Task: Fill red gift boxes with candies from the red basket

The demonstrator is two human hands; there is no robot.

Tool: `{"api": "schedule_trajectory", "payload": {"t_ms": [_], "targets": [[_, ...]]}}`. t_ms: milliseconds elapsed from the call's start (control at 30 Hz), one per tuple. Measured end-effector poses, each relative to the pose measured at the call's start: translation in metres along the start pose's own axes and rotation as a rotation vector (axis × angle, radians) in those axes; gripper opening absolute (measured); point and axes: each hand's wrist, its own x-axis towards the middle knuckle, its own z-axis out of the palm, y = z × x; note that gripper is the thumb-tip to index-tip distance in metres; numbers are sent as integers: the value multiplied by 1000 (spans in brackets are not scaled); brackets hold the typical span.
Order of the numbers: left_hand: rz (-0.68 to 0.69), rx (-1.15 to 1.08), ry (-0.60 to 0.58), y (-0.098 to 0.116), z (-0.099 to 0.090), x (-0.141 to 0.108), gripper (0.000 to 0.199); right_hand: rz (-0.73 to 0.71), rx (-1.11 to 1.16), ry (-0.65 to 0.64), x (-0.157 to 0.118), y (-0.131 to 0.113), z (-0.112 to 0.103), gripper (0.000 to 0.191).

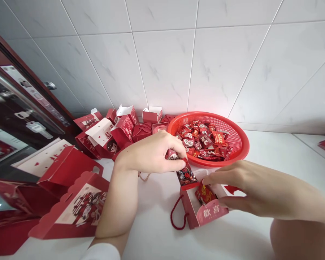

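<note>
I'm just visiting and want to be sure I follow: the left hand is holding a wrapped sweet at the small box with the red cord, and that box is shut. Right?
Not quite: the small box is open, and the head view shows a red packet inside. The left hand does hold a wrapped sweet there.

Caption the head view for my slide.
Left hand holding a packet, right hand at the open box, basket behind.

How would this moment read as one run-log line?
left hand: holds packet at box | right hand: at box | basket: holds more packets
</note>
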Motion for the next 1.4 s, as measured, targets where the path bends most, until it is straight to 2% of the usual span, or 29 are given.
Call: {"api": "schedule_trajectory", "payload": {"t_ms": [100,267,367,533,633,733,800,867,967,1033,1200,1400], "targets": [[-2,8,39,2,4,5,18,5,25,-5,-9,2,7,13],[-11,58,71,1,13,14,16,15,-1,24,-16,-1,31,14],[-8,83,74,2,16,16,16,2,-121,126,-18,-1,48,25],[17,104,72,6,19,17,17,-155,-426,405,-11,0,72,42],[23,123,70,5,21,18,17,-154,-431,427,-6,-2,73,41],[20,152,23,1,22,19,18,-124,-155,301,-5,-3,58,28],[12,153,-27,0,22,20,17,-94,106,286,-4,-1,43,13],[-2,143,-55,-1,21,21,16,-21,355,374,0,5,28,5],[-14,129,-59,-1,21,22,18,45,810,538,14,15,12,11],[-9,119,-60,-1,21,23,19,81,1033,582,26,20,7,13],[-16,81,-63,-5,21,25,18,138,1233,553,45,24,11,7],[-17,50,-98,-6,22,27,28,70,1278,551,45,29,19,28]]}}
